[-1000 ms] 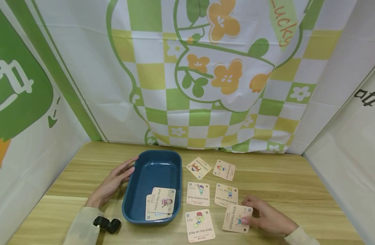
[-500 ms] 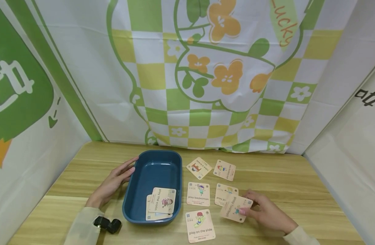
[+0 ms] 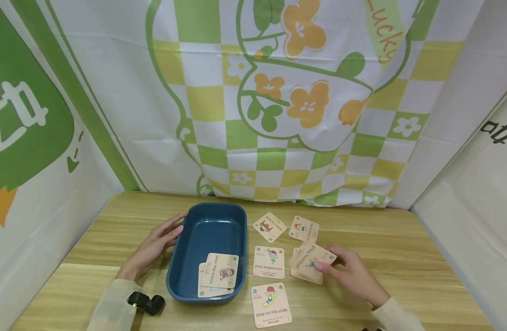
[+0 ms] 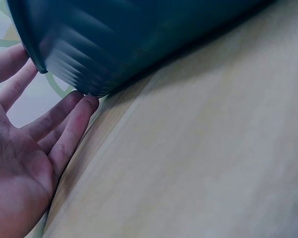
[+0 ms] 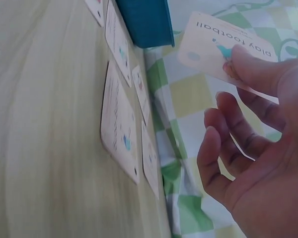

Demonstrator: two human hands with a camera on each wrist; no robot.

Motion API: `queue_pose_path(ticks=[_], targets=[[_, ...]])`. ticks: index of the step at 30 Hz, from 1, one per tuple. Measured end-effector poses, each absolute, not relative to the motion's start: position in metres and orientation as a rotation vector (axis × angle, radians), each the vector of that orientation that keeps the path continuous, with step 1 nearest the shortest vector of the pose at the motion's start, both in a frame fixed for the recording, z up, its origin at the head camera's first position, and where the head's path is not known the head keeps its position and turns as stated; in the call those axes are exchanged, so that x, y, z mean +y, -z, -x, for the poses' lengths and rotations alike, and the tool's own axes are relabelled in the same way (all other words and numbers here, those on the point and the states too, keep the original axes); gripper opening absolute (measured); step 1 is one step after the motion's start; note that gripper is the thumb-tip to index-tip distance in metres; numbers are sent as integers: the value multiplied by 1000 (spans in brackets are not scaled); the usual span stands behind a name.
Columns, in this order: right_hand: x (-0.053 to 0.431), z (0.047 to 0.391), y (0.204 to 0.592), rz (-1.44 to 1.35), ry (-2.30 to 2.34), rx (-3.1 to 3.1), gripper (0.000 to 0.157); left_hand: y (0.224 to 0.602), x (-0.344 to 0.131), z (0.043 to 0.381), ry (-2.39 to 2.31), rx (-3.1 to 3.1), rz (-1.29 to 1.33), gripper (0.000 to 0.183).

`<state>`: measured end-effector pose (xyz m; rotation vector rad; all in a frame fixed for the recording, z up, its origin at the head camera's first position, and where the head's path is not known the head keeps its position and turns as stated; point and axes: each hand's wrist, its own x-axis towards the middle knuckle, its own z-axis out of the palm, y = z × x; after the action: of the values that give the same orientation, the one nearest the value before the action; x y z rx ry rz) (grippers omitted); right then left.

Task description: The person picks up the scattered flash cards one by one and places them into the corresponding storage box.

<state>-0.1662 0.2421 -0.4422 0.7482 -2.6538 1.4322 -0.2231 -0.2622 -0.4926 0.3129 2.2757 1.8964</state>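
Observation:
My right hand point(image 3: 348, 273) pinches a square "play football" picture card point(image 3: 307, 262) between thumb and fingers. That card is lifted above the table and overlaps the ping-pong card in the head view, hiding most of it. In the right wrist view the football card point(image 5: 208, 44) is tilted, thumb on its printed face, the other fingers loosely bent. My left hand point(image 3: 154, 243) touches the left side of a dark blue tray point(image 3: 212, 234) with extended fingers. The left wrist view shows those fingertips at the tray's outer wall point(image 4: 114, 44). Inside the tray, a "play the violin" card point(image 3: 222, 271) overlaps another card.
Right of the tray lie a "take a break" card point(image 3: 270, 227), a card with a small figure point(image 3: 304, 228), a "play badminton" card point(image 3: 269, 263) and a "play on the slide" card point(image 3: 271, 305). A checkered cloth point(image 3: 274, 158) hangs behind the wooden table point(image 3: 402, 248).
My right hand has raised the football card and moved it away from me and slightly left, over the ping-pong card. My left hand and the tray have stayed in place.

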Motion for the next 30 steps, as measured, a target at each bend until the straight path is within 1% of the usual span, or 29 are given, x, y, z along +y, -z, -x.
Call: queue_pose_path(ticks=[7, 17, 26, 30], targets=[[226, 174, 436, -748, -1443, -2629, 18, 492, -262, 223, -1891, 2284, -297, 58], [190, 184, 428, -923, -1472, -2520, 10, 492, -261, 223, -1894, 2276, -276, 59], [159, 188, 417, -1021, -1516, -2464, 7, 492, -261, 223, -1899, 2272, -276, 59], [148, 190, 413, -1069, -1490, -2444, 8, 493, -261, 223, -1898, 2274, -271, 59]])
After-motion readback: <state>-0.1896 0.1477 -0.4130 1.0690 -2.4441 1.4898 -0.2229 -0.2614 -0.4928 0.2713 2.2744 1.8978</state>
